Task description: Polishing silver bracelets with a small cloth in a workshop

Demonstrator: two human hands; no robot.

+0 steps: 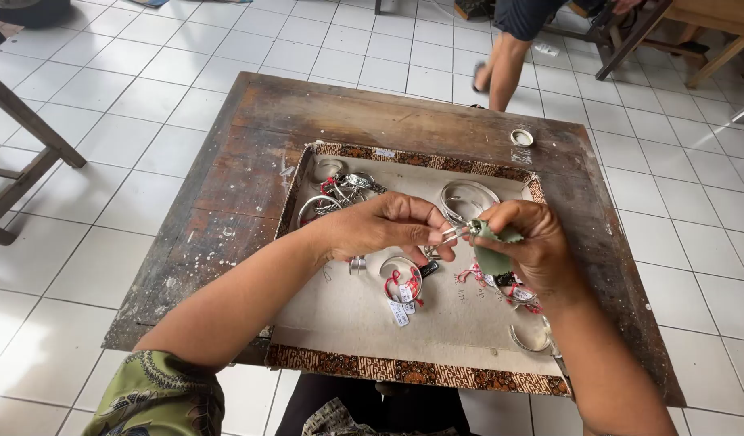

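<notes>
centre of the frame: left hand [384, 226] pinches a small silver piece [455, 233], a ring or thin bangle by the look of it, fingers closed narrow on it so the metal sticks out to the right, toward the other hand. right hand [527, 242] is closed around a folded grey-green cloth [493, 246], thumb pressing the cloth against the exposed metal. reads as one hand steadying, the other rubbing; that is a judgement from the grip.

both hands hover just above a shallow cardboard tray [364, 307] with a brown patterned border, which sits on a worn wooden table [251, 161]. holding the piece over the tray would catch it if it slipped.

inside the tray, upper left: a tangle of silver bangles [340, 194] with red threads. upper right of the tray: a stack of plain bangles [467, 196]. below the hands: a ring with red thread and white paper tags [402, 289]. lower right corner: an open silver cuff [529, 339], apart from the rest.

a small round lid [522, 137] rests on the table beyond the tray, upper right. top of the frame: another person's bare leg [505, 69] on the white tiled floor [106, 242], well apart from the work.
</notes>
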